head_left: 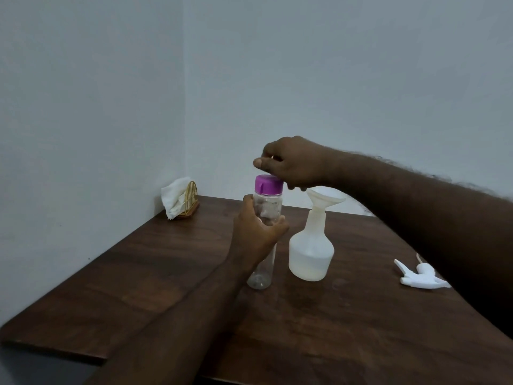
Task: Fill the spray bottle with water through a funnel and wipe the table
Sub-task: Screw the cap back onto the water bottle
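Note:
A clear plastic water bottle (pixel 262 270) with a purple cap (pixel 268 185) stands upright on the dark wooden table (pixel 155 276). My left hand (pixel 256 232) grips its middle. My right hand (pixel 294 162) hovers just above the cap, fingers curled, touching or nearly touching its top. To the right stands the translucent white spray bottle (pixel 311 254), partly filled with liquid, with a white funnel (pixel 326 198) seated in its neck. The white spray trigger head (pixel 419 276) lies on the table at the right, partly hidden by my right forearm.
A gold wire napkin holder (pixel 190 200) with white tissues (pixel 175 198) sits in the far left corner against the wall. Grey walls close off the table's back and left sides. The table's near left edge runs diagonally.

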Tool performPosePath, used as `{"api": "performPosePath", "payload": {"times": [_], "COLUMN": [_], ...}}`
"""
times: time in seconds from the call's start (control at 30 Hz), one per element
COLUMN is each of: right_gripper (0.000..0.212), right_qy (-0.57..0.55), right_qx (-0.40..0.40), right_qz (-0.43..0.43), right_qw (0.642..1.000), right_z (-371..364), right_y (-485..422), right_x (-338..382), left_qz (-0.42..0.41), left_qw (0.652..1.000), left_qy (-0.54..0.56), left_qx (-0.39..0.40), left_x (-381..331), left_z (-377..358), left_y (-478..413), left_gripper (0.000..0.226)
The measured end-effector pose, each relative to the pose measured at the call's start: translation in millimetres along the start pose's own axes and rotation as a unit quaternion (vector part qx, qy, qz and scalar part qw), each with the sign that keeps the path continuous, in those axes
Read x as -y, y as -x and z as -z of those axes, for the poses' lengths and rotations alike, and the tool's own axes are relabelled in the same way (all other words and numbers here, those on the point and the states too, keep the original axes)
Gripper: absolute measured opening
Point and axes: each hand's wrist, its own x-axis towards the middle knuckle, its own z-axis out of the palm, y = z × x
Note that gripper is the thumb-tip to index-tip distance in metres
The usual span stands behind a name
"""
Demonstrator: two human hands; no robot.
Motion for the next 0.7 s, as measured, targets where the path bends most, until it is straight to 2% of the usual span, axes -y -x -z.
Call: {"api": "performPosePath", "payload": {"times": [0.07, 0.17, 0.23, 0.27, 0.33, 0.43, 0.7], "right_gripper": [0.042, 0.05, 0.046, 0.043, 0.035, 0.039, 0.033], "right_qy": [-0.006, 0.008, 0.003, -0.001, -0.013, -0.019, 0.044], "right_qx": [0.003, -0.081, -0.123, -0.116, -0.046, 0.059, 0.018], "right_qz": [0.002, -0.007, -0.004, -0.001, 0.011, 0.024, 0.018], "right_qw": [1.0, 0.997, 0.992, 0.993, 0.999, 0.998, 0.999], "right_z": [-0.8, -0.4, 0.0, 0.0, -1.1, -5.4, -18.7], "right_y": [1.3, -1.8, -3.4, -2.2, 1.5, 8.3, 8.6], "right_x": [1.9, -2.0, -7.1, -7.4, -6.3, -3.9, 5.0], "left_qz": [-0.002, -0.004, -0.004, -0.005, -0.005, -0.01, -0.015], "left_qw": [1.0, 1.0, 1.0, 1.0, 1.0, 1.0, 1.0], "left_qy": [0.003, 0.0, -0.005, -0.005, 0.002, -0.003, 0.014], "left_qx": [-0.001, -0.005, -0.004, -0.004, -0.003, -0.004, -0.001], "left_x": [0.6, 0.7, 0.5, 0.8, 1.4, 1.1, 2.4], "left_z": [-0.4, -0.8, -1.0, -0.7, -0.3, 1.0, 1.3], "left_y": [-0.2, -0.6, -1.1, -1.4, -1.4, -0.2, 0.1], "left_gripper": [0.052, 0.052, 0.052, 0.052, 0.051, 0.048, 0.045]}}
